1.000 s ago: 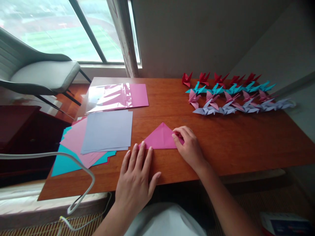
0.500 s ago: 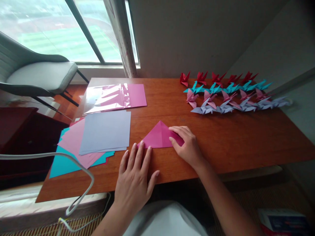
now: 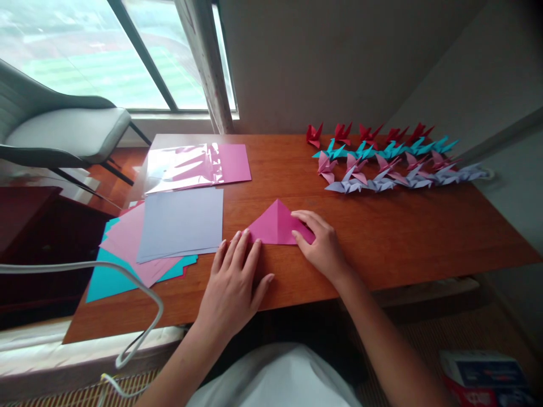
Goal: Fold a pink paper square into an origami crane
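Note:
A magenta sheet of origami paper (image 3: 278,229), folded into a triangle with a crease down its middle, lies on the wooden table with its point facing away from me. My left hand (image 3: 233,277) rests flat with fingers spread, the fingertips touching the triangle's left corner and front edge. Over the right corner, my right hand (image 3: 318,243) curls its fingers and thumb around the paper, hiding part of that corner.
Rows of folded cranes in red (image 3: 369,134), turquoise (image 3: 390,150), pink (image 3: 356,167) and pale lilac (image 3: 382,181) stand at the back right. Left are lilac-grey sheets (image 3: 182,223), turquoise sheets (image 3: 110,282) and a plastic-wrapped pink pack (image 3: 235,163). A white cable (image 3: 155,299) loops in front.
Both hands and the folded magenta paper have shifted slightly away from me across the table. The view has also moved a little. The fold looks the same.

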